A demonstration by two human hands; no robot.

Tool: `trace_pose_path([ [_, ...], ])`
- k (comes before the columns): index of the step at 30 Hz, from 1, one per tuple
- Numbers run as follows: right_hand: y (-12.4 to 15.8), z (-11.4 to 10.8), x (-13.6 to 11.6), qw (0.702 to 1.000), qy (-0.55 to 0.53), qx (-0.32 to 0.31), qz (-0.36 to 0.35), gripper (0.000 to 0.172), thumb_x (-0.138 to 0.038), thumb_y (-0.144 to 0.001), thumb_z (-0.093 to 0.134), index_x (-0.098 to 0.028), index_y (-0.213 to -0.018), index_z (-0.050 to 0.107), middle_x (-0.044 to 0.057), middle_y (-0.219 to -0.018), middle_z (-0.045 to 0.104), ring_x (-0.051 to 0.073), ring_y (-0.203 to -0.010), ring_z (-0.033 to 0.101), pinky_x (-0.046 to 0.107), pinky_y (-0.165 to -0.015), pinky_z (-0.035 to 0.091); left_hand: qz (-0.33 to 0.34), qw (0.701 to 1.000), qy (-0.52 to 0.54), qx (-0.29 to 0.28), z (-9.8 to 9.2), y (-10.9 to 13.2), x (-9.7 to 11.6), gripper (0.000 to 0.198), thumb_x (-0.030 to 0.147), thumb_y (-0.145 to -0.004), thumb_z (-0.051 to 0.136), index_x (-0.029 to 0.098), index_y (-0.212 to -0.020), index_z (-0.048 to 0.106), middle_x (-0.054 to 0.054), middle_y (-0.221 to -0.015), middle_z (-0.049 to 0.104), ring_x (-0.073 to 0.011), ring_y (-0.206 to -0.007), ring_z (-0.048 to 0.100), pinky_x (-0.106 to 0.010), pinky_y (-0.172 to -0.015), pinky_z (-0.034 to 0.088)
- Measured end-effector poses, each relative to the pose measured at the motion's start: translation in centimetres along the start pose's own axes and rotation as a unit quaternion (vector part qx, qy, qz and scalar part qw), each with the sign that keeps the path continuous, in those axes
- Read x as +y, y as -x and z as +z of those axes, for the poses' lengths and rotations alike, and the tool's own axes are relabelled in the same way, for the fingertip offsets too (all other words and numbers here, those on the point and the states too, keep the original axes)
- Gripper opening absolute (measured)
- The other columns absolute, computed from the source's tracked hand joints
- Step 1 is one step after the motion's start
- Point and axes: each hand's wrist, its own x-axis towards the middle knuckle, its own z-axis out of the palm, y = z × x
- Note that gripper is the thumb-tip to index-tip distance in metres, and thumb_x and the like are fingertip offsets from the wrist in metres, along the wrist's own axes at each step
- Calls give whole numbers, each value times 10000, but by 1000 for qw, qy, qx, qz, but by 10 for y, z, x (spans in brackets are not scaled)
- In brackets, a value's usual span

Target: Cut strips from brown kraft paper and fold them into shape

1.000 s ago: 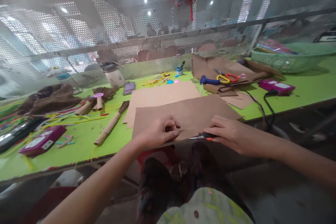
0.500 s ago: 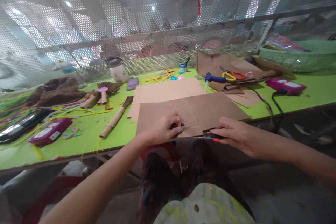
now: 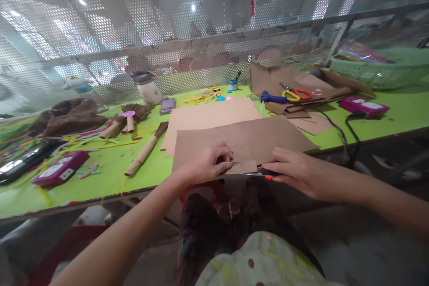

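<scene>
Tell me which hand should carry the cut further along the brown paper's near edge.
Right. The right hand holds the red-and-black cutting tool at the near edge of the brown paper sheet; the left hand is occupied pinching the loose flap beside it.

Bright, even light fills my bench (image 3: pixel 110 165); ceiling lamps glare as white spots in the perforated screen (image 3: pixel 83 31) behind the bench. Shadows on the bench are soft. Below the bench it is dim. My left hand (image 3: pixel 204 167) and right hand (image 3: pixel 295 172) look sharp; the bench's left end smears and bows.
</scene>
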Motion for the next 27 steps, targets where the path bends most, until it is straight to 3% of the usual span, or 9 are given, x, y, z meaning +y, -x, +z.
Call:
trace_pose_path([
  [8,16,-1,3,999,-42,16,3,272,-238,-943,425,-186,-1153,591,96,-936,559,184,-835,550,292,-725,446,0,1000,-7,-6,1,-1,-2,163,167,-843,519,172,-682,489,-53,-907,576,-168,-884,552,-316,-813,440],
  [18,-8,7,-4,999,-12,33,-18,242,-235,-948,413,-145,-1074,600,100,-893,548,192,-820,523,309,-720,441,-10,1000,-3,-2,1,0,-1,144,175,-839,515,176,-696,501,-53,-890,576,-180,-912,555,-325,-824,447],
  [27,6,9,-4,999,-44,28,-17,266,-214,-949,404,-161,-1135,587,102,-916,559,183,-822,538,289,-710,447,-9,1000,-25,-12,1,-1,-2,141,198,-855,499,176,-717,517,-59,-886,570,-188,-934,545,-323,-831,440],
])
